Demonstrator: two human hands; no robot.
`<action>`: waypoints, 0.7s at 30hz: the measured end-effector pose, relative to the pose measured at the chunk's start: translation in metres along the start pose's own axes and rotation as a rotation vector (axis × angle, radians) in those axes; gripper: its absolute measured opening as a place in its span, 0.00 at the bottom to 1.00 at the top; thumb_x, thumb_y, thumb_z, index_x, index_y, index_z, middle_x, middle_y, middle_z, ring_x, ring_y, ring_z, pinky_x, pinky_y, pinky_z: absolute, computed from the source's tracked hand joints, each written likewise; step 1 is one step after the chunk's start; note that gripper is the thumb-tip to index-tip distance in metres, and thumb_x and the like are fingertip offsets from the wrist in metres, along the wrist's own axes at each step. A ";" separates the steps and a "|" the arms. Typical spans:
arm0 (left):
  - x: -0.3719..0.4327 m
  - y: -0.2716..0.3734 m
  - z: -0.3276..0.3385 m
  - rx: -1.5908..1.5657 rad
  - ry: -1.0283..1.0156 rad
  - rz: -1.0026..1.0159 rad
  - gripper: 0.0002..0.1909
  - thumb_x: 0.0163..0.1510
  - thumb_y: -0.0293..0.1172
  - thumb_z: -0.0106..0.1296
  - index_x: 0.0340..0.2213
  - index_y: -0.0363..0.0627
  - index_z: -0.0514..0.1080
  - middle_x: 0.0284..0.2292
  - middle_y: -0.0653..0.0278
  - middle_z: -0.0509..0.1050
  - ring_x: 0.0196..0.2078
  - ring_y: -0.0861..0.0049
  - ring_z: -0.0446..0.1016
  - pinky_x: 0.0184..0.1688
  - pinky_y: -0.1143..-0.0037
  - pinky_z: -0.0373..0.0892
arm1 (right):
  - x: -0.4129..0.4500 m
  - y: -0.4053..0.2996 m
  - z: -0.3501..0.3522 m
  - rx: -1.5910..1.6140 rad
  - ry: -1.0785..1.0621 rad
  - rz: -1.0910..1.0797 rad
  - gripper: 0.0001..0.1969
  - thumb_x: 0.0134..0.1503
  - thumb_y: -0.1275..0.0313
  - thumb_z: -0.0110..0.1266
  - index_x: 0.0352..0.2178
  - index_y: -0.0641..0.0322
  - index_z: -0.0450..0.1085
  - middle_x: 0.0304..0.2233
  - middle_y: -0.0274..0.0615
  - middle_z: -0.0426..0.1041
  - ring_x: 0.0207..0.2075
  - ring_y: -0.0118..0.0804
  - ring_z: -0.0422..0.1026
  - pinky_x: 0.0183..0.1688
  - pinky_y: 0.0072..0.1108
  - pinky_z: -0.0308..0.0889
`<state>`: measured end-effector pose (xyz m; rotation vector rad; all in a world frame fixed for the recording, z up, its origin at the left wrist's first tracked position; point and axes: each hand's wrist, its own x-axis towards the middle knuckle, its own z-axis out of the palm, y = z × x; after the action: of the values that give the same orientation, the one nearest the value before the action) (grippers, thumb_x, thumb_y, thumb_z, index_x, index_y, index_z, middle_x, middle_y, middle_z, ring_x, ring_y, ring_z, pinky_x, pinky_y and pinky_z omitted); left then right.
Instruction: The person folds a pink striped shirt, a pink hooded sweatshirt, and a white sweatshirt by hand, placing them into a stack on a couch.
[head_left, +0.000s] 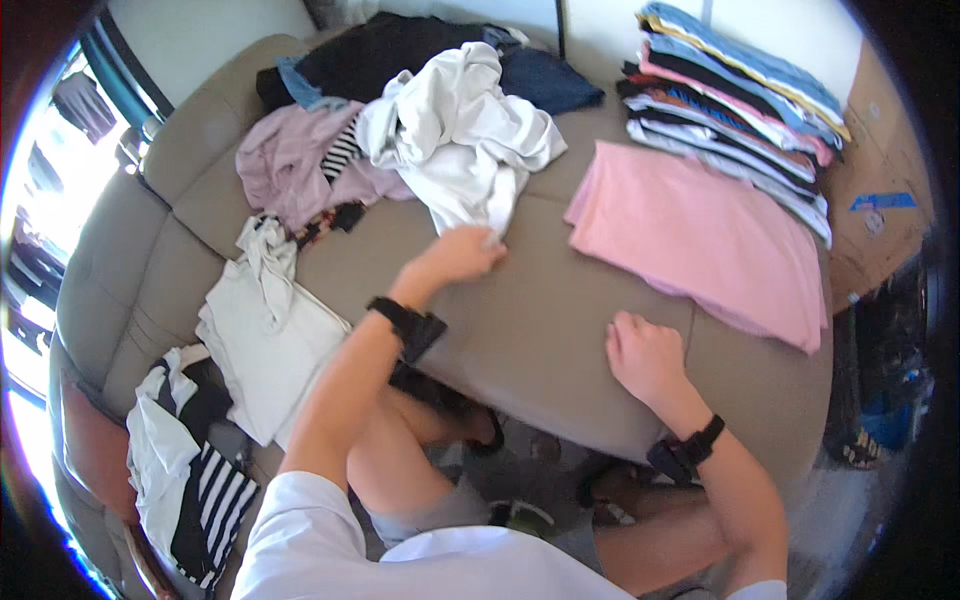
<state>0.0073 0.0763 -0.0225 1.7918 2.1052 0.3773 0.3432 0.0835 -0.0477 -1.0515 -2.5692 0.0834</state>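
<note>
My left hand (461, 256) grips the lower edge of a crumpled white garment (472, 127) that lies on the brown padded seat (525, 315). My right hand (646, 356) is over the seat with its fingers curled and holds nothing that I can see. Right and beyond it lies a pink folded cloth (705, 232), flat, its far edge against a stack of folded clothes (735, 105). Left of the white garment are a crumpled light pink garment (289, 161) and a piece of black and white striped cloth (343, 154).
Dark clothes (390, 56) are heaped at the back against the seat. To my left lie a white folded garment (262, 352) and a pile with striped cloth (221, 510). A cardboard surface (877, 217) with blue tape stands at the right. My legs are below the seat's front edge.
</note>
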 end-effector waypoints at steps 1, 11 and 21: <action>0.002 -0.005 -0.005 -0.072 -0.065 -0.080 0.24 0.56 0.51 0.49 0.37 0.39 0.75 0.37 0.44 0.77 0.42 0.49 0.75 0.46 0.59 0.69 | -0.006 -0.009 -0.003 0.047 0.004 -0.054 0.09 0.56 0.68 0.51 0.25 0.61 0.65 0.22 0.46 0.72 0.21 0.48 0.73 0.24 0.36 0.69; -0.008 -0.017 0.032 0.087 0.284 0.028 0.25 0.57 0.49 0.48 0.38 0.33 0.74 0.37 0.42 0.76 0.43 0.50 0.74 0.48 0.62 0.68 | -0.025 -0.011 -0.015 0.229 0.001 -0.154 0.10 0.56 0.67 0.51 0.24 0.61 0.65 0.22 0.46 0.71 0.24 0.52 0.73 0.27 0.38 0.69; -0.071 0.081 -0.014 0.043 -0.334 0.119 0.27 0.55 0.53 0.52 0.29 0.33 0.73 0.29 0.50 0.78 0.33 0.62 0.77 0.38 0.67 0.71 | -0.031 0.015 -0.040 0.282 -0.094 -0.052 0.11 0.55 0.66 0.54 0.23 0.63 0.67 0.22 0.48 0.73 0.26 0.52 0.74 0.30 0.39 0.68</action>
<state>0.0836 0.0195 0.0309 1.8613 1.7953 0.0554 0.3881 0.0700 -0.0229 -0.8931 -2.5677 0.4776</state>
